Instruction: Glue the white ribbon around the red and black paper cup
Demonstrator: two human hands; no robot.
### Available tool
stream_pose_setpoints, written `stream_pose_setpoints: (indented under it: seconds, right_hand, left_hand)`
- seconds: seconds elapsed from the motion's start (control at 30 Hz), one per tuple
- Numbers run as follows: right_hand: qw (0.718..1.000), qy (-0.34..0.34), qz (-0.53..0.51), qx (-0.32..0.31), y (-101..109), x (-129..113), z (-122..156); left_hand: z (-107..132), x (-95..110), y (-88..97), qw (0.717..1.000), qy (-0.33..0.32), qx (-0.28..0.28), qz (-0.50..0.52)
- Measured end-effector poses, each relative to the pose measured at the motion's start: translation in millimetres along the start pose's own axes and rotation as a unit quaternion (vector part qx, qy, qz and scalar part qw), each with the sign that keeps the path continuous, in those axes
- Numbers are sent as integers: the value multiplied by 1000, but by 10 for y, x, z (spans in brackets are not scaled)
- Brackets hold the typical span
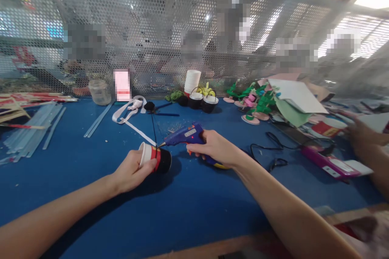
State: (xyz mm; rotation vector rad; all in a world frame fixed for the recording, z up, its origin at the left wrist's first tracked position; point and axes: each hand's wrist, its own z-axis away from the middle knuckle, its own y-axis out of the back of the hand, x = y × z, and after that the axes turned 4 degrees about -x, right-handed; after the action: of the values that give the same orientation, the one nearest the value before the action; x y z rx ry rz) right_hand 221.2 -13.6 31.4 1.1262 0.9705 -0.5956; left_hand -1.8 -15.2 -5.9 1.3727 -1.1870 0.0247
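Observation:
Tilted on its side in my left hand point(132, 170) is a small paper cup point(164, 160) with a black lower part, a red band and a white rim. My fingers wrap around it, and its open end faces left. My right hand point(217, 148) grips a blue glue gun point(184, 134), one finger by its orange trigger. The nozzle tip meets or nearly meets the cup's upper side at the band. A thin black cord point(154, 127) runs from the cup up to a black ball of yarn or cord point(149, 106). White ribbon point(138, 129) lies behind the cup.
Clear glue sticks point(33, 129) lie at left near a glass jar point(99, 92). Stacked white cups point(192, 81) and black handled cups point(209, 103) stand at the back. Green craft plants point(263, 105), a purple device point(330, 162) and another person's hand point(364, 131) are at right.

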Motion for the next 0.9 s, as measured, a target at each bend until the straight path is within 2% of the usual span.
stream_pose_setpoints:
  seconds: [0.13,0.3,0.53,0.67,0.8,0.9]
  right_hand:
    - [1000,-5,6,-12,38,4,18]
    - [999,16,-5,-42,120,52,22]
    - [999,35,-33,-19,173,17,7]
    - [1000,12,15,-7,205,21,-46]
    - [999,-33,-18,19,211,57,-148]
    - [999,-34,-12,13,176,44,-187]
  left_hand:
    - [3,2,8,1000,-13,0,-7]
    - [-6,-10,16,1000,21,0,11]
    - [-8,-4,22,998,56,5,38]
    - [-3,-18,18,995,83,10,56]
    - [-7,-29,14,994,93,10,56]
    - [-6,-29,17,994,97,13,56]
